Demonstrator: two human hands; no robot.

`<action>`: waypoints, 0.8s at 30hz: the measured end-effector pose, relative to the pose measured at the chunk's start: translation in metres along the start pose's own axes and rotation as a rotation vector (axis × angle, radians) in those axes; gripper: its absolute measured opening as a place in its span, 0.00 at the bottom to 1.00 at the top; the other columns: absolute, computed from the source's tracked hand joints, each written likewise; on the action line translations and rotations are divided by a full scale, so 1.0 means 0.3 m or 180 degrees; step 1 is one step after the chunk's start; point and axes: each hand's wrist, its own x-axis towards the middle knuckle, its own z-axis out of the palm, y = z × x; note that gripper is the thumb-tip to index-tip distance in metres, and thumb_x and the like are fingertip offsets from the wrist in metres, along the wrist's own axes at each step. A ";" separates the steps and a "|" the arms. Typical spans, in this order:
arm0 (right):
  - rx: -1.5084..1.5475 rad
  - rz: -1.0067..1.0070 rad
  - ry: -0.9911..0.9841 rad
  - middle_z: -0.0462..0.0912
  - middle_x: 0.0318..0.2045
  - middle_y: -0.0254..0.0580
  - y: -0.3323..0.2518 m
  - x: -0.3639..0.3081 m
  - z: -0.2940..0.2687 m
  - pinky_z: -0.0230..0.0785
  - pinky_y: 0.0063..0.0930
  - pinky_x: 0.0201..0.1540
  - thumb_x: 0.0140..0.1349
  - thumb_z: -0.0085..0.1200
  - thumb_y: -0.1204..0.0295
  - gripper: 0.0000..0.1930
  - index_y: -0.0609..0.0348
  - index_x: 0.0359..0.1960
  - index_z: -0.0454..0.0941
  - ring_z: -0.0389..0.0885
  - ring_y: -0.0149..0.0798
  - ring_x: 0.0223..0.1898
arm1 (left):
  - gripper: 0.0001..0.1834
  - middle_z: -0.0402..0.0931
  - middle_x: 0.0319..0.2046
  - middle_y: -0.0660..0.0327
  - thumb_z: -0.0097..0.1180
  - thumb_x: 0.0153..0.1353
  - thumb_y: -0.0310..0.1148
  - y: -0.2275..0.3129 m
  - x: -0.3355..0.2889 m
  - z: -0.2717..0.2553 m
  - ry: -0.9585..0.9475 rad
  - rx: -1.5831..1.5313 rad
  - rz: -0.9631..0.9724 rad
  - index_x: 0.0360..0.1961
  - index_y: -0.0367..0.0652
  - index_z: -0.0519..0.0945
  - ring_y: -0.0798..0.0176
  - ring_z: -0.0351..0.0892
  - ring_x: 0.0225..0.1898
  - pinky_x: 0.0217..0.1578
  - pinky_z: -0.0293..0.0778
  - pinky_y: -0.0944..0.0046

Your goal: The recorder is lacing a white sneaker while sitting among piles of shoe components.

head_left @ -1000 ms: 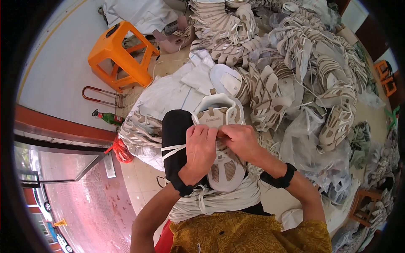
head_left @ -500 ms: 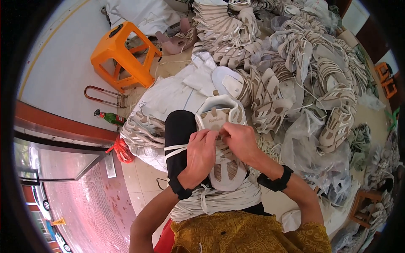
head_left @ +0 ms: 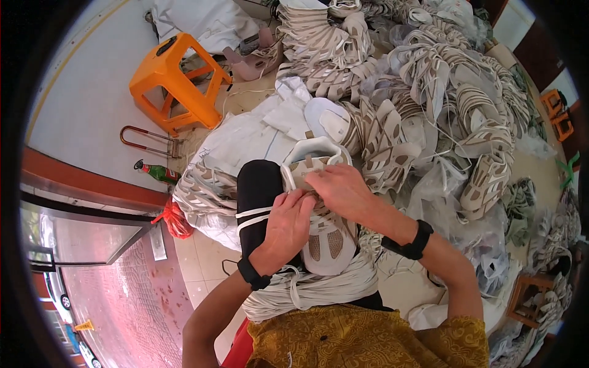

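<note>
A beige and white sneaker upper (head_left: 329, 246) lies across my lap, toe toward me, collar away. My left hand (head_left: 287, 222) is closed at the left edge of its eyelets, fingers bent onto the upper. Over the tongue, my right hand (head_left: 345, 191) has its fingertips pinched together near the left ones. What the right fingertips hold is hidden. A thick bundle of white shoelaces (head_left: 328, 285) rests on my lap below the toe. Left of the upper, white laces (head_left: 253, 213) are wrapped round my dark-clothed leg (head_left: 251, 183).
Stacked sneaker uppers (head_left: 322, 34) and clear plastic bags (head_left: 451, 214) heap at the far right. Beyond my knees lies a white sack (head_left: 248, 135) with more uppers. An orange stool (head_left: 178, 83), a green bottle (head_left: 157, 171) and a red bag (head_left: 177, 219) stand to the left.
My right hand has shifted up and left over the tongue, covering more of it, and its wrist has moved outward. The left hand stays nearly in place by the eyelets.
</note>
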 end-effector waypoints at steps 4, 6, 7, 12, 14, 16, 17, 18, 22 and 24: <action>-0.0179 -0.0610 -0.0059 0.75 0.19 0.39 -0.003 0.046 0.020 0.62 0.32 0.28 0.44 0.50 0.70 0.10 0.59 0.29 0.67 0.75 0.40 0.24 | 0.13 0.72 0.33 0.52 0.46 0.44 0.22 -0.006 -0.018 0.007 -0.0050 0.0193 0.0081 0.36 0.36 0.70 0.52 0.67 0.42 0.43 0.61 0.57; -0.0263 -0.0591 -0.0301 0.75 0.18 0.38 0.017 0.060 0.030 0.61 0.32 0.29 0.45 0.49 0.68 0.10 0.58 0.28 0.66 0.75 0.38 0.23 | 0.15 0.71 0.33 0.53 0.47 0.42 0.22 -0.008 -0.013 0.006 -0.0187 0.0222 0.0124 0.36 0.35 0.70 0.52 0.67 0.42 0.43 0.61 0.56; -0.0297 -0.0605 -0.0284 0.75 0.18 0.38 0.023 0.065 0.031 0.61 0.32 0.29 0.45 0.49 0.68 0.10 0.58 0.28 0.66 0.75 0.38 0.23 | 0.15 0.71 0.33 0.53 0.47 0.42 0.22 -0.008 -0.013 0.006 -0.0155 0.0236 0.0143 0.36 0.35 0.70 0.52 0.67 0.42 0.43 0.61 0.56; -0.0766 -0.0923 -0.0791 0.75 0.17 0.35 -0.004 0.076 -0.031 0.61 0.30 0.29 0.44 0.49 0.69 0.07 0.58 0.24 0.68 0.76 0.37 0.23 | 0.15 0.71 0.36 0.53 0.47 0.42 0.22 -0.008 -0.023 0.000 -0.0083 0.0248 0.0249 0.35 0.36 0.69 0.53 0.67 0.43 0.43 0.61 0.58; -0.0648 -0.0864 -0.0835 0.75 0.17 0.36 0.010 0.076 -0.046 0.62 0.31 0.28 0.43 0.49 0.70 0.07 0.58 0.23 0.68 0.76 0.37 0.23 | 0.15 0.71 0.38 0.53 0.47 0.42 0.22 -0.007 -0.032 -0.001 -0.0170 0.0196 0.0201 0.36 0.36 0.69 0.54 0.67 0.44 0.44 0.61 0.58; -0.0575 -0.0795 -0.0862 0.75 0.17 0.37 0.029 0.075 -0.059 0.63 0.32 0.27 0.43 0.49 0.71 0.06 0.58 0.22 0.68 0.76 0.38 0.24 | 0.17 0.70 0.41 0.53 0.47 0.42 0.22 -0.013 -0.031 0.006 -0.0227 0.0134 0.0159 0.38 0.35 0.69 0.54 0.66 0.46 0.45 0.61 0.58; -0.0483 -0.0604 -0.0760 0.75 0.17 0.37 0.035 0.071 -0.059 0.64 0.32 0.27 0.42 0.50 0.71 0.06 0.58 0.22 0.69 0.76 0.38 0.24 | 0.17 0.70 0.41 0.53 0.47 0.42 0.22 -0.014 -0.030 0.004 -0.0215 0.0134 0.0154 0.38 0.35 0.69 0.54 0.66 0.46 0.45 0.61 0.58; -0.0387 -0.0402 -0.0661 0.75 0.17 0.38 0.036 0.062 -0.056 0.65 0.32 0.27 0.42 0.50 0.72 0.06 0.58 0.21 0.69 0.76 0.39 0.24 | 0.17 0.69 0.42 0.53 0.47 0.42 0.22 -0.010 -0.031 0.001 -0.0265 0.0163 0.0162 0.39 0.36 0.69 0.54 0.66 0.47 0.45 0.61 0.58; -0.0071 -0.0557 -0.0323 0.75 0.16 0.38 0.016 0.048 -0.006 0.67 0.34 0.27 0.42 0.51 0.72 0.06 0.58 0.22 0.69 0.76 0.39 0.23 | 0.18 0.69 0.42 0.53 0.47 0.42 0.22 -0.007 -0.029 0.006 -0.0232 0.0195 0.0151 0.39 0.36 0.69 0.53 0.65 0.47 0.45 0.61 0.58; -0.0259 -0.0628 -0.0238 0.77 0.19 0.43 0.008 0.051 0.009 0.67 0.33 0.26 0.44 0.50 0.70 0.06 0.59 0.20 0.70 0.77 0.40 0.24 | 0.17 0.70 0.40 0.53 0.47 0.42 0.22 -0.008 -0.028 0.006 -0.0213 0.0214 0.0150 0.39 0.36 0.69 0.53 0.65 0.47 0.44 0.61 0.58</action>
